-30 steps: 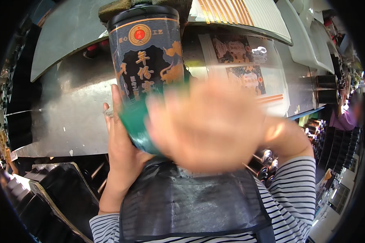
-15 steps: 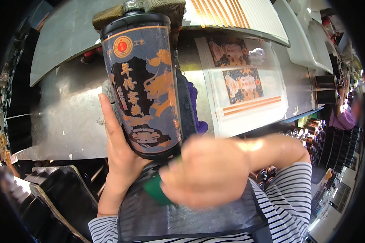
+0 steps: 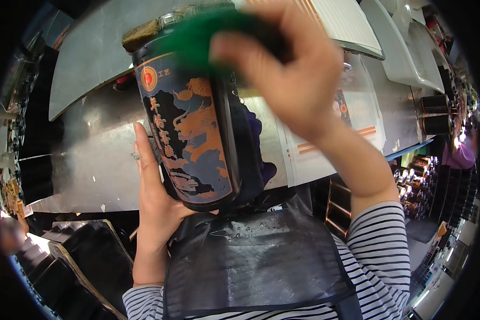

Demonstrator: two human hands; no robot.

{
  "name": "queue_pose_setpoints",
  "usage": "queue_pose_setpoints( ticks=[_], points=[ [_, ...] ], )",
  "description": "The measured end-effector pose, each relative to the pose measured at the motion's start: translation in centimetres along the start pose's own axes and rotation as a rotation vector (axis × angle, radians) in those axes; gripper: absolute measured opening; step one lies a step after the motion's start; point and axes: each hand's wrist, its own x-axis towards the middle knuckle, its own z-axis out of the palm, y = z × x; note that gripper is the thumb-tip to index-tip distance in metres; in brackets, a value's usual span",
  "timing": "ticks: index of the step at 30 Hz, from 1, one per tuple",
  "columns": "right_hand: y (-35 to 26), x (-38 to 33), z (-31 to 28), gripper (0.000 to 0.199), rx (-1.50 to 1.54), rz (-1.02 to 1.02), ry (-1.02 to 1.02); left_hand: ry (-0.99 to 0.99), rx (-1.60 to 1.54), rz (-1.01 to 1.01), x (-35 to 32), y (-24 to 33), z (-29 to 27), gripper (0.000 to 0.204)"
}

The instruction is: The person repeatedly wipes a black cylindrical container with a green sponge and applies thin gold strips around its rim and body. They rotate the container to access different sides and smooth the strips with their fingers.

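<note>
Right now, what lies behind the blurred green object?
Part of a black cylindrical container with orange pattern; its upper-left edge shows, the covered part cannot be seen.

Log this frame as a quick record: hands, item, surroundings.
left hand: against the lower left of the black bottle, fingers along its side
right hand: gripping a green tool, blurred, over the bottle's upper end
bottle label: dark, orange pattern
bottle pose: tilted in view, top leaning left
table: metal; white sheet with orange strips, right of bottle
far right: two black cylinders
</note>
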Motion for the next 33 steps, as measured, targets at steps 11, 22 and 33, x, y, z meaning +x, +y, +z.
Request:
queue_pose_setpoints(
  ticks=[11, 22, 33],
  points=[
    [-3.4, 0.5, -1.2, 0.02, -0.39, 0.055, -0.909, -0.073, 0.047, -0.118, 0.1, -0.9, -1.1, 0.129],
    [-5.0, -0.9, -1.3, 0.016, -0.343, -0.076, -1.189, -0.245, 0.183, 0.035, 0.5, -1.1, -1.7, 0.125],
    [-4.6, -0.9, -0.5, 0.022, -0.253, -0.243, -0.671, -0.071, 0.155, 0.093, 0.3, 0.7, -0.8, 0.12]
  ],
)
